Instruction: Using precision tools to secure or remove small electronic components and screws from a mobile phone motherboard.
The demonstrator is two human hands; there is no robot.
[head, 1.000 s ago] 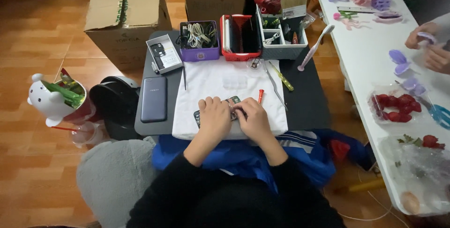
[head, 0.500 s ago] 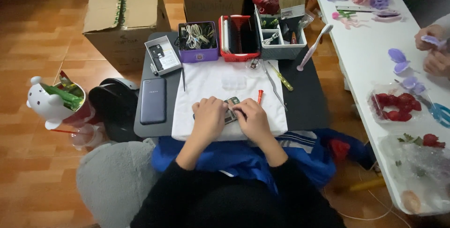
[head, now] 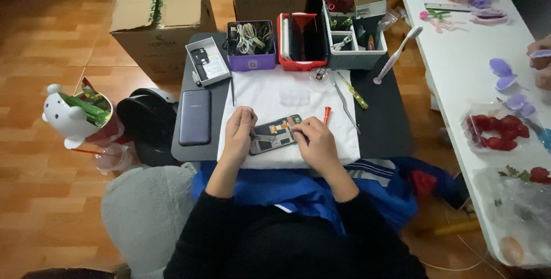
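There is one view only, from a camera on the person's head, looking steeply down from above. It faces forward over the lap to the small dark table [head: 384, 124], fairly close, with wooden floor [head: 46, 210] at left and a white bench [head: 465, 67] at right.

Under the left hand [head: 239, 135] lies a matt white cloth [head: 287, 98] on the dull dark tabletop [head: 381, 124], left of it a glossy, seemingly plastic-backed phone [head: 195, 117].
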